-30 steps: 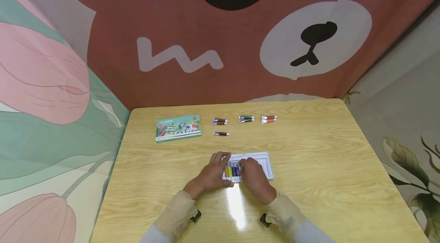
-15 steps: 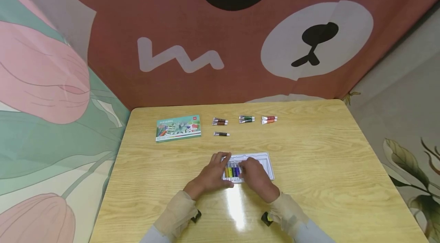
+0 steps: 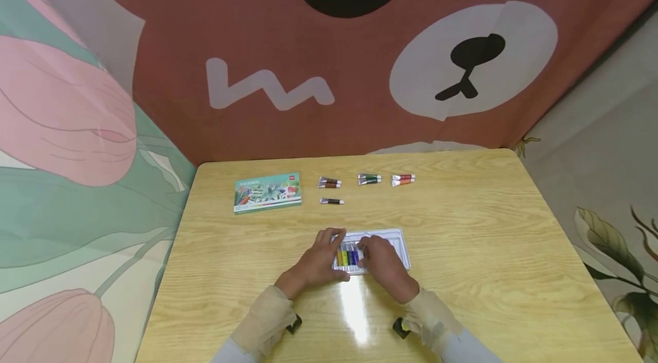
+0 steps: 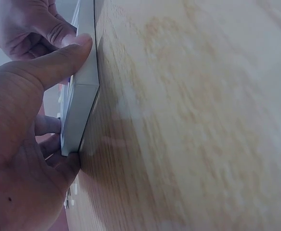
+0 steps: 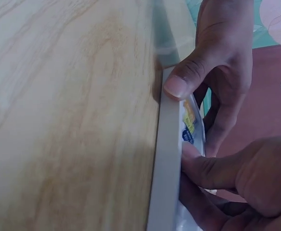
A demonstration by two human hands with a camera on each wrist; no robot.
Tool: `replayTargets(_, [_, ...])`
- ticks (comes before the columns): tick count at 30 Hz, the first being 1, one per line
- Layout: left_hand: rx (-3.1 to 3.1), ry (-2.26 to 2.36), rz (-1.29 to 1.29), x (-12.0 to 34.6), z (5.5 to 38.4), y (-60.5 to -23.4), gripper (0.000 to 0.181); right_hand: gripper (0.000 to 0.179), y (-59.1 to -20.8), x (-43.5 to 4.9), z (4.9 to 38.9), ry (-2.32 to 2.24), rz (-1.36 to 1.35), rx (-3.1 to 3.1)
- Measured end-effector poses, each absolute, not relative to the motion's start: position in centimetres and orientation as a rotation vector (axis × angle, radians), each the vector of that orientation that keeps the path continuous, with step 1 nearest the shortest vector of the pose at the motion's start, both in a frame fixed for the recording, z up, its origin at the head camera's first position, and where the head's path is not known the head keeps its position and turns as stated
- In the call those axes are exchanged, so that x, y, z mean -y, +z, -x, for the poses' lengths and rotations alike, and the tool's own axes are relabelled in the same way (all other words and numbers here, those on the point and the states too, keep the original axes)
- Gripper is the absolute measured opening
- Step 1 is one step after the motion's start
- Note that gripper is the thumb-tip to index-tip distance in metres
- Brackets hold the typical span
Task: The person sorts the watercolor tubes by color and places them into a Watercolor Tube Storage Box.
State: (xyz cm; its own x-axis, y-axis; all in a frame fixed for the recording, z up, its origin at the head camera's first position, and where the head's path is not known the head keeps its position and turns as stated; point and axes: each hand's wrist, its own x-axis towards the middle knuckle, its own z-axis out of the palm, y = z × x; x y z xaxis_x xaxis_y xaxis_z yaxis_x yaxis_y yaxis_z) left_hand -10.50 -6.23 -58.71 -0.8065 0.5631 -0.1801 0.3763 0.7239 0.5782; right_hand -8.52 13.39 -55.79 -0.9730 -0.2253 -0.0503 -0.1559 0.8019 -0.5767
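Observation:
A white plastic tray [image 3: 399, 245] lies on the wooden table, with several paint tubes [image 3: 348, 257] in yellow, green, blue and purple side by side in its left part. My left hand [image 3: 315, 263] grips the tray's left end, thumb on the front wall [image 4: 86, 103] and fingers round the far side. Over the middle of the tray, my right hand [image 3: 385, 267] has its thumb and curled fingers pinching a pale paint tube [image 3: 361, 253] beside the purple one. Most of that tube is hidden by the fingers. The right wrist view shows the right thumb against the tray's edge [image 5: 167, 159].
Behind the tray lie a green illustrated paint box [image 3: 267, 193], two brown tubes [image 3: 328, 182], a black tube [image 3: 331, 201], two green tubes [image 3: 369, 179] and a red and orange pair [image 3: 402, 180]. A printed curtain [image 3: 288, 129] hangs behind the table.
My right hand has shifted very slightly to the right over the tray. The left hand keeps its hold on the tray, and the loose tubes and box stay put.

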Motion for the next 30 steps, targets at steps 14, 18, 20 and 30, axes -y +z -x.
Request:
replayTargets(14, [-2.591, 0.723, -0.763, 6.3, 10.6, -58.4, 0.109, 0.011, -52.6, -11.2, 14.8, -0.614, 0.504, -2.933])
replayTargets(18, [-2.595, 0.709, -0.77, 6.2, 10.6, -58.4, 0.107, 0.016, -53.4, -10.2, 18.1, -0.523, 0.68, -2.99])
replayTargets(20, [-2.6, 0.698, -0.773, 6.2, 10.6, -58.4, 0.108, 0.02, -54.0, -9.7, 19.5, -0.458, 0.769, -2.983])
replayTargets(30, [-2.617, 0.697, -0.774, 6.2, 10.6, -58.7, 0.108, 0.037, -56.0, -8.4, 22.4, -0.143, 1.046, -2.88])
